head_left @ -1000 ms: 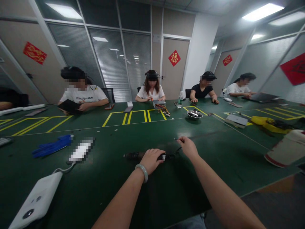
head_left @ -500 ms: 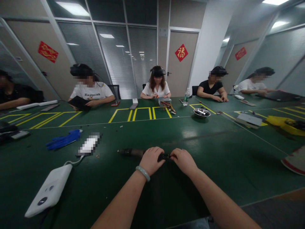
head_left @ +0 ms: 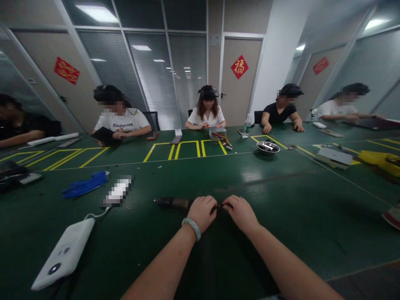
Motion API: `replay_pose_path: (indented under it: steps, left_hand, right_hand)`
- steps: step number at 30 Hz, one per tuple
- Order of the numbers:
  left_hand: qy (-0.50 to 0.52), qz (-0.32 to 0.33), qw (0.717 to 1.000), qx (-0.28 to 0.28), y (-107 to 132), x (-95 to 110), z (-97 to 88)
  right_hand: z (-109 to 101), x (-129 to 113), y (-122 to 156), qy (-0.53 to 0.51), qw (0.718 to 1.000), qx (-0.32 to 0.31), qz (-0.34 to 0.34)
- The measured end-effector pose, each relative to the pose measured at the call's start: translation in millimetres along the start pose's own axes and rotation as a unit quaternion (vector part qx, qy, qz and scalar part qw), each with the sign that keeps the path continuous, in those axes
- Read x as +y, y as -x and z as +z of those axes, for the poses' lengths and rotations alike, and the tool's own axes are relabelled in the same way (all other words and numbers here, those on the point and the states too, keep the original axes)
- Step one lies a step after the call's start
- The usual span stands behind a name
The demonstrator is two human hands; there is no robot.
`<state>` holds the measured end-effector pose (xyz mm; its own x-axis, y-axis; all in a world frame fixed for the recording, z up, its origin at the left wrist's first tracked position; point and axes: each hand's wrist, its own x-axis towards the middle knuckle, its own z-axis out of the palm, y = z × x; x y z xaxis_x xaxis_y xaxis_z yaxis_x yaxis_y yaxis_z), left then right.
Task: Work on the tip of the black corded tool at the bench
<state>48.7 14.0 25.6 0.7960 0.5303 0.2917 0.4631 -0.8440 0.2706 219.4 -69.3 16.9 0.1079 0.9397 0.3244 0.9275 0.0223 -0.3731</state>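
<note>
At the near edge of the dark green table, the left hand is curled over the right end of one dark, cylindrical handheld tool lying flat, fingers closed on it. The right hand meets it, fingertips pinched at the same end; what they grip is too small to tell. Leftward lie one white rounded device with a cable and one blue glove. Farther off stand one steel bowl and one clear water bottle. Five people sit along the far side.
</note>
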Motion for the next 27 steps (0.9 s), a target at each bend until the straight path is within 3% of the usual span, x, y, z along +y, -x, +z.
replay_pose_path:
  steps: [10, 27]
  left_hand:
    - [0.039, 0.009, 0.999, -0.003, 1.3, -4.4, -4.8]
    - [0.056, 0.026, 0.998, -0.002, 2.7, -10.6, -3.9]
  right_hand:
    - [-0.8, -5.2, 0.6, 0.032, 0.998, -0.036, -0.045]
    - [5.7, -1.6, 1.9, -0.018, 0.999, -0.015, -0.030]
